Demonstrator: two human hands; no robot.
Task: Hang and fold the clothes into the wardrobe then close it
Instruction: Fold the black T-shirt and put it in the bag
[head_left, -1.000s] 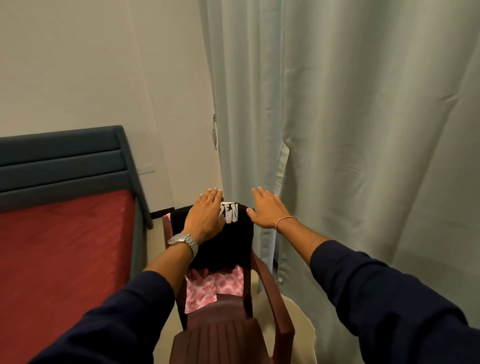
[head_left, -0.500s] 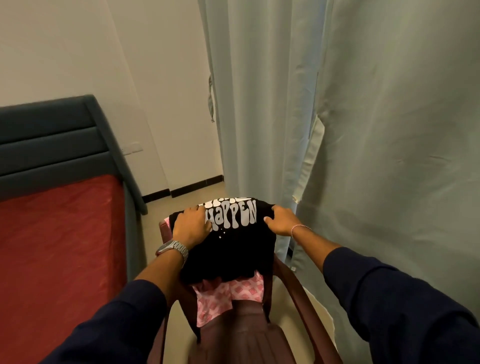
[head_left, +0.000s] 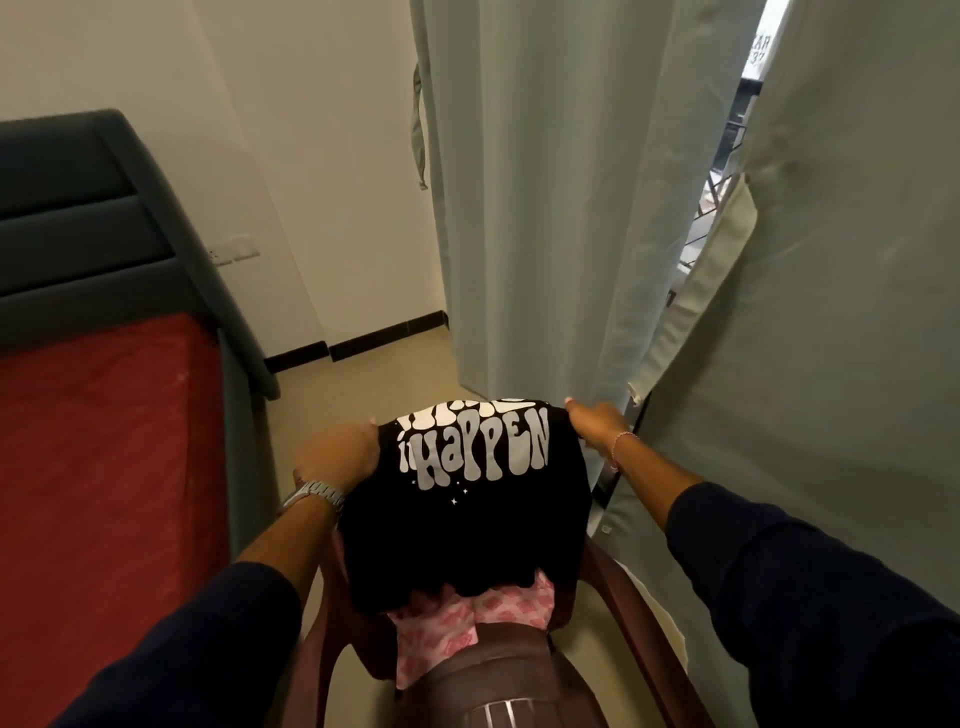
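The left hand (head_left: 337, 457) and right hand (head_left: 592, 423) each grip one side of a single black T-shirt with white lettering (head_left: 467, 499), draped over one dark-brown plastic chair (head_left: 618, 587), atop one pink patterned cloth (head_left: 457, 629). Two grey-green curtains (head_left: 545, 197) hang behind.
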